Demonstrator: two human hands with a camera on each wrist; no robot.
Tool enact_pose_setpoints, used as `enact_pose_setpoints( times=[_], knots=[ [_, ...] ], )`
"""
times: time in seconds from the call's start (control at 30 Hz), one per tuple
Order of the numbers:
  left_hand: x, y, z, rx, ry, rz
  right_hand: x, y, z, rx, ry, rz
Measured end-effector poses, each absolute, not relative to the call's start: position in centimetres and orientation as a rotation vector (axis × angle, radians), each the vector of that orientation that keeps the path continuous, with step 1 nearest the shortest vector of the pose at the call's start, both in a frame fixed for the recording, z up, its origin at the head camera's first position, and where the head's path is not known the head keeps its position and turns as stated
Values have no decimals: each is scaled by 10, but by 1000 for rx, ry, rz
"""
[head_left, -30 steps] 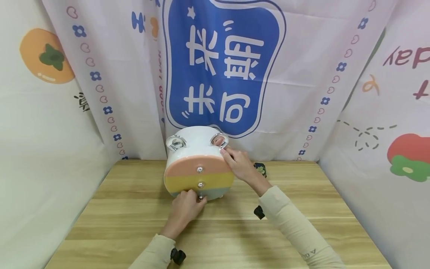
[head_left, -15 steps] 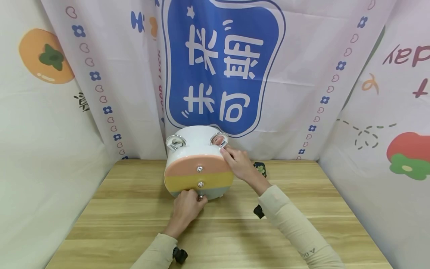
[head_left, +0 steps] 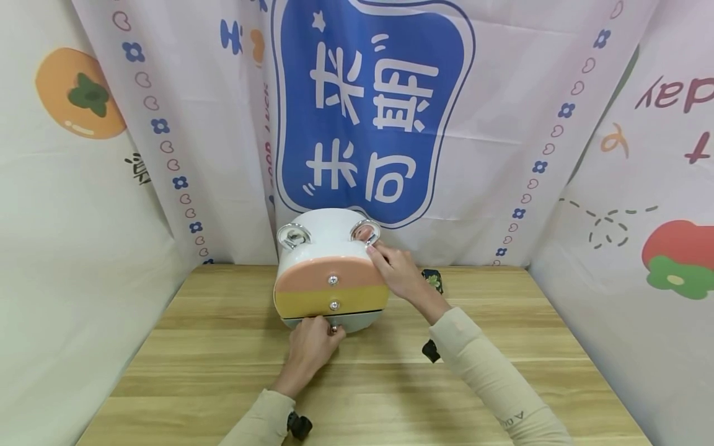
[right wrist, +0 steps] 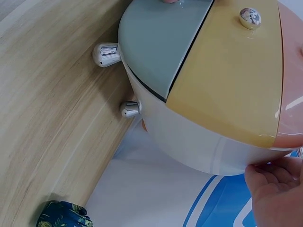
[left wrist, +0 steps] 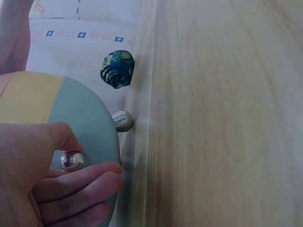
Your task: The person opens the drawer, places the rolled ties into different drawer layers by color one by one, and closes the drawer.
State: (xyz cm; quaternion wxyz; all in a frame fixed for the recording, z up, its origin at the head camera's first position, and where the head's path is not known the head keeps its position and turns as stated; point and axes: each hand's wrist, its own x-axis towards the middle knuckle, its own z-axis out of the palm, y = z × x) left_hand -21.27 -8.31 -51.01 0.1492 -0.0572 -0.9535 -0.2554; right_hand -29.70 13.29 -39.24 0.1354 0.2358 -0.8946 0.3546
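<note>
A rounded white drawer box (head_left: 326, 232) with two silver ring ears stands near the back of the table. Its front has an orange drawer (head_left: 304, 277), a yellow drawer (head_left: 359, 300) and a grey-green drawer (head_left: 362, 320), each with a silver knob. The lowest, grey-green one is slightly pulled out, a thin dark gap along its top edge. My left hand (head_left: 313, 342) pinches this drawer's knob (left wrist: 72, 161) between thumb and forefinger, the other fingers beneath. My right hand (head_left: 398, 272) grips the box's upper right side by the right ear (head_left: 365, 232), fingers bent against the white wall.
A small dark blue patterned bundle (head_left: 432, 280) lies at the table's back edge, right of the box. Short silver feet (right wrist: 107, 55) hold the box above the wooden table (head_left: 390, 390). A printed cloth (head_left: 491, 161) hangs right behind, with cloth walls at both sides.
The grey-green drawer has come slightly out toward me, and a dark gap has opened below the yellow drawer. My left hand has kept its pinch on the knob; my right hand stays put.
</note>
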Motion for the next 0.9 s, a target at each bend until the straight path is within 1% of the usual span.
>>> enact_pose_setpoints(
  times=[0.47, 0.9],
  knots=[
    [-207, -83, -510, -189, -2736, -693, -293, 135, -389, 668, -2640, 1060],
    [-206, -80, -514, -117, -2702, -751, -294, 136, -392, 657, -2644, 1066]
  ],
)
